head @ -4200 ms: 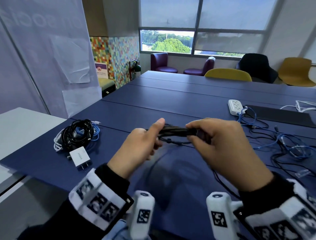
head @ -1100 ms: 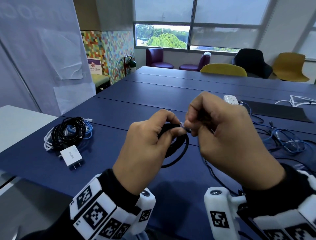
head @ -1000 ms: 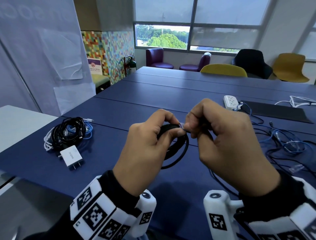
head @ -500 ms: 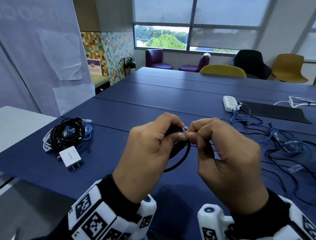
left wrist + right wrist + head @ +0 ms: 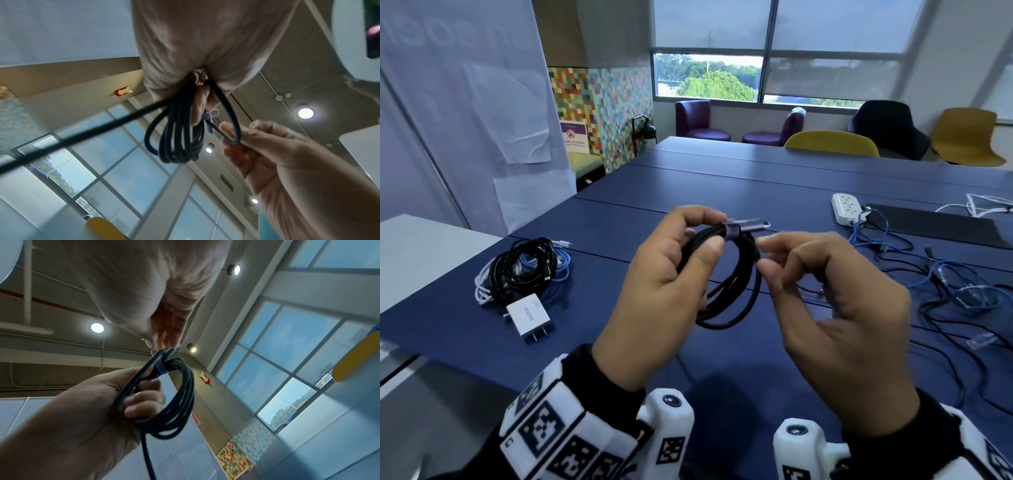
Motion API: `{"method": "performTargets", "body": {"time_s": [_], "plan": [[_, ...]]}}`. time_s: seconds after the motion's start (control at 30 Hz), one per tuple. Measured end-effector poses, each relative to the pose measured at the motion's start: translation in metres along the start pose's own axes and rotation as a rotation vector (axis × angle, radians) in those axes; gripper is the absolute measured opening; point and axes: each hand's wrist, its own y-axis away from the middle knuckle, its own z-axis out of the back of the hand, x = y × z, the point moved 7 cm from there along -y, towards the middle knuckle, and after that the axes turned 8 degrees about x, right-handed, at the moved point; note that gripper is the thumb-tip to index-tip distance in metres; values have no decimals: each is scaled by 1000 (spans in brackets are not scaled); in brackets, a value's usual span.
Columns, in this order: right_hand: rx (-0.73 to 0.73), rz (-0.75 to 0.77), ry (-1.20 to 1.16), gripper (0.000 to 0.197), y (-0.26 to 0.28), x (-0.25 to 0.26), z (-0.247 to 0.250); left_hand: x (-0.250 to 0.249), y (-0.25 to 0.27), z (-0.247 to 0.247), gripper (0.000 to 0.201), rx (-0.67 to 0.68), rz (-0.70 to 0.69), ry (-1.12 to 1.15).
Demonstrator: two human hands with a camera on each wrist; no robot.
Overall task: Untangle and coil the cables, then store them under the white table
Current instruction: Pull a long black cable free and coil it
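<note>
At the centre of the head view, a coiled black cable (image 5: 726, 274) is gripped in the curled fingers of the left hand (image 5: 661, 294), bound by a purple strap (image 5: 730, 230). One loop is pinched between thumb and forefinger of the right hand (image 5: 835, 308). The cable is judged light, limp and springy, best held at the strap.

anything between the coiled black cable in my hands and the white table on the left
Nothing visible blocks it. The black cable coil is held in the air by the left hand and pinched by the right hand. Toward the white table, only the pile of coiled cables and the white charger lie low on the blue table.
</note>
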Motion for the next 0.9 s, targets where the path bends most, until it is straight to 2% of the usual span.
{"method": "performTargets", "body": {"time_s": [0.07,0.2,0.33,0.47,0.63,0.83,0.9], "plan": [[44,-111,-62,12,-2,-11,-7,2,-6,6,22,-7,28,107],[214,-384,-192,38,-3,-38,-28,-3,-16,20,29,-39,40,262],[464,-527,-81,39,-3,-65,-43,-3,-25,64,28,-181,38,280],[746,-584,175,31,3,-101,-45,1,-33,127,24,-320,79,321],[914,-607,401,30,14,-148,-53,17,-30,201,22,-460,169,273],[1093,-630,649,37,32,-210,-75,56,-11,257,20,-500,427,44],[1141,-634,704,31,35,-227,-80,64,-5,269,21,-492,532,-68]]}}
